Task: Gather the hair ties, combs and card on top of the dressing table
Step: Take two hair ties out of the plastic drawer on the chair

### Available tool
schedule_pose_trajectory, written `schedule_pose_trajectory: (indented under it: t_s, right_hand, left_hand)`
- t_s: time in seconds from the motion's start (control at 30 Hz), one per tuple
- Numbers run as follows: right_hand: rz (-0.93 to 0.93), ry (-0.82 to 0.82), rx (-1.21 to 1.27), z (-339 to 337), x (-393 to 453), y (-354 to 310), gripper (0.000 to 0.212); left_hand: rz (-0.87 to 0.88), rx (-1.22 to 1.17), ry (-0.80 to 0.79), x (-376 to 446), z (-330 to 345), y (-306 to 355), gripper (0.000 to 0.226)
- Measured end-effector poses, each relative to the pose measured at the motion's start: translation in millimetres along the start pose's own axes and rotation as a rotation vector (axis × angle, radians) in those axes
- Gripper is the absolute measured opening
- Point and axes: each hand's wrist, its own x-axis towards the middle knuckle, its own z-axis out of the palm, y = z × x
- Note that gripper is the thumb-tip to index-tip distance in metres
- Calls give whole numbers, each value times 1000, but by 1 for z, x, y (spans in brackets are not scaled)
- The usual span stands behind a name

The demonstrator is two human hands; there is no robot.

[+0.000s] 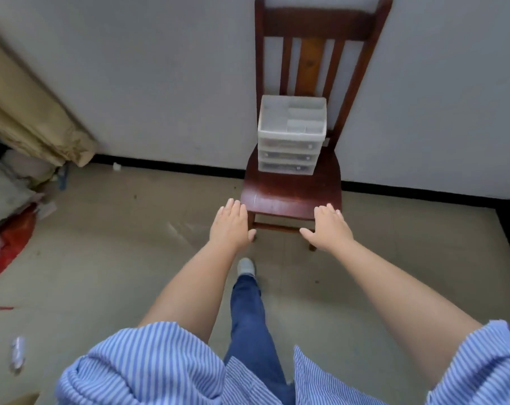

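A small translucent white drawer organiser [291, 134] with three drawers and an open divided top tray stands on the seat of a dark red wooden chair [291, 191] against the wall. My left hand [230, 226] is stretched out, palm down, by the seat's front left corner, holding nothing. My right hand [328, 228] is stretched out the same way at the seat's front right corner, fingers apart and empty. No hair ties, combs, card or dressing table are in view.
A rolled beige curtain or mat [28, 115] leans at the left wall above a pile of clutter with a red bag [14, 238]. A crumpled white wrapper [17, 353] lies on the tiled floor. My leg and shoe [246, 267] step toward the chair.
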Motion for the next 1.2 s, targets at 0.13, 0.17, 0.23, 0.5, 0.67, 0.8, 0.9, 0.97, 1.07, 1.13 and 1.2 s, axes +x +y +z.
schedule_pose_trajectory:
  t_s: [0.13, 0.17, 0.23, 0.5, 0.67, 0.8, 0.9, 0.97, 1.07, 1.13, 1.2]
  right_hand:
    - [108, -18, 72, -14, 122, -10, 46]
    - [141, -30, 94, -17, 147, -13, 46]
    - [193, -58, 144, -24, 192, -18, 44]
    - [553, -136, 952, -7, 343, -17, 60]
    - [868, -167, 1675, 31, 395, -11, 58]
    - [979, -7, 2108, 45, 420, -5, 53]
    - [946, 47, 2156, 53, 425, -5, 43]
    - [891, 36, 2101, 60, 421, -4, 33]
    - [894, 32, 2021, 78, 397, 1, 15]
    - [982, 11, 1974, 90, 373, 2, 10]
    - [1043, -25, 1888, 98, 346, 3, 16]
  left_hand:
    - [73, 84, -63, 137, -18, -35, 68]
    - [93, 100, -55, 168, -23, -41, 68]
    - [132, 128, -44, 219, -34, -47, 68]
    - [299, 131, 58, 365, -13, -40, 70]
    - [352, 126, 136, 395, 20, -41, 74]
    - [424, 127, 305, 404, 35, -46, 74]
    - [442, 105, 416, 408, 49, -46, 78]
    - [416, 25, 437, 408, 56, -47, 73]
    - [377, 26, 323, 409, 52, -44, 73]
    - [374, 53, 239, 408, 46, -39, 79]
    - [374, 40, 207, 408, 41, -36, 76]
